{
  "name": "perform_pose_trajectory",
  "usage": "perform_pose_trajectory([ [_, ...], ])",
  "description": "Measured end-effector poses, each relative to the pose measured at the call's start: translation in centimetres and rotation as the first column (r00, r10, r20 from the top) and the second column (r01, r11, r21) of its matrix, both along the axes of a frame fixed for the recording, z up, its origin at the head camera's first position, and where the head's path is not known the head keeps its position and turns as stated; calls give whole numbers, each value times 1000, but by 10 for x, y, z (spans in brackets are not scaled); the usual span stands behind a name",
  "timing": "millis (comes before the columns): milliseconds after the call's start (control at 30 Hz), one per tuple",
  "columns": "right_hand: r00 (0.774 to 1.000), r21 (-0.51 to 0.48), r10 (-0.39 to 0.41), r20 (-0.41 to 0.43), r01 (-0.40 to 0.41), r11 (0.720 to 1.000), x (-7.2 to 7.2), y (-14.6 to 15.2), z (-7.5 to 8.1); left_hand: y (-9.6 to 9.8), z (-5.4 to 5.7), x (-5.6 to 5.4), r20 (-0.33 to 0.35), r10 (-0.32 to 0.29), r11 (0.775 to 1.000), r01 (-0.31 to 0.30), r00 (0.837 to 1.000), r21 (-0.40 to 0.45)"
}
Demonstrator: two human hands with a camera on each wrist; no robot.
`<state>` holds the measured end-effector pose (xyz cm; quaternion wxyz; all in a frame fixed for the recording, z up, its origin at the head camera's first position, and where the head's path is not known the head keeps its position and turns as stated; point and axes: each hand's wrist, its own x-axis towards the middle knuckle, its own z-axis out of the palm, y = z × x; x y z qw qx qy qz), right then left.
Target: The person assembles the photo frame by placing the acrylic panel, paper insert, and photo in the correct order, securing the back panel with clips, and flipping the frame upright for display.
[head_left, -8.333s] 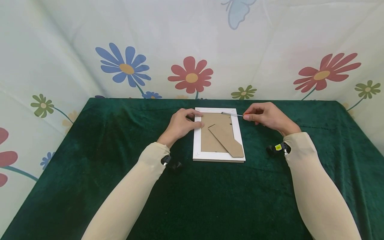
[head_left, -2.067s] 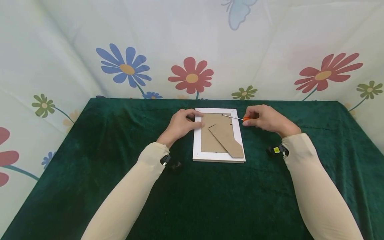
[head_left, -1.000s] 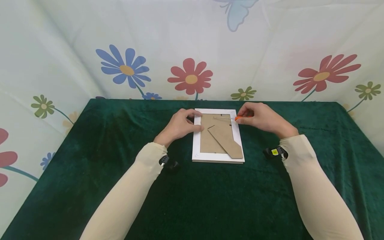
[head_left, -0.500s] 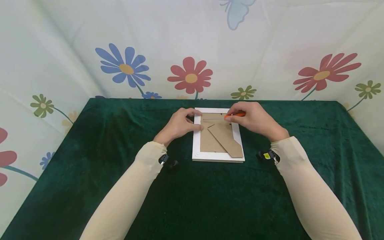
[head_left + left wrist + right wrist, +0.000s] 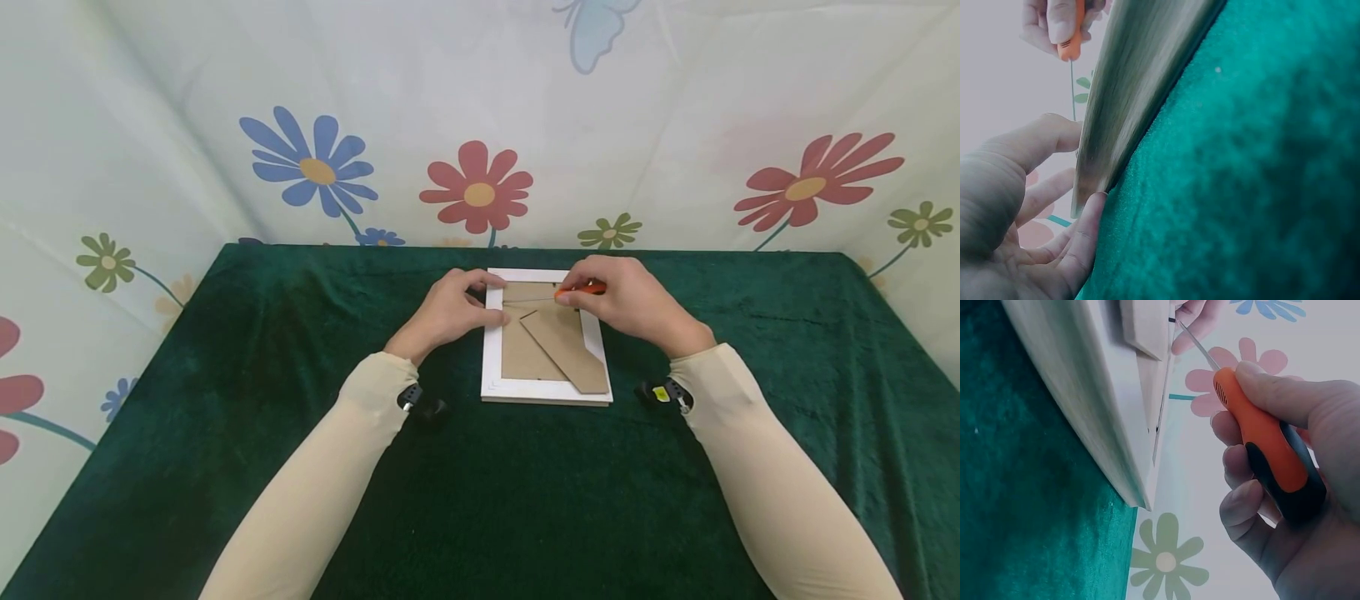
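Face down on the cloth lies a white picture frame, its brown backing board upward and a folded easel leg slanting across it. My left hand grips the frame's upper left edge, thumb and fingers on either side of it in the left wrist view. A screwdriver with an orange and black handle is in my right hand, fingers curled round the handle. Its thin shaft points left across the top of the backing, the tip near the board's left edge, close to my left fingers. Whether the tip touches is unclear.
Dark green velvet cloth covers the table around the frame. Behind and at the sides hangs a white curtain printed with flowers. Small dark tabs show along the backing's edge.
The right hand has carried the screwdriver left, from the dark tab at the backing's top edge to its left side. The left hand and frame have stayed in place.
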<state>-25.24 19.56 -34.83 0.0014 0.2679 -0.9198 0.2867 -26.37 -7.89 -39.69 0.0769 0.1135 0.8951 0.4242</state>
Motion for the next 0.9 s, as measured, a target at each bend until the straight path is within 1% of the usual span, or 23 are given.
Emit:
perform_pose_trajectory([
  [133,1000,9,-9,-4,9,1000,0,-1,0,0,0,0,1,-1,1000,1,1000,3],
  [433,1000,41,1,-9,-1,999,3,-4,1,0,-1,-1,10,-1,1000,1,1000,2],
  [667,1000,64,17,13,-17,998,3,-4,3,0,-1,0,10,-3,1000,3,1000,4],
  [900,999,78,3,35,-5,997,3,-5,6,0,0,0,11,-2,1000,2,1000,1],
])
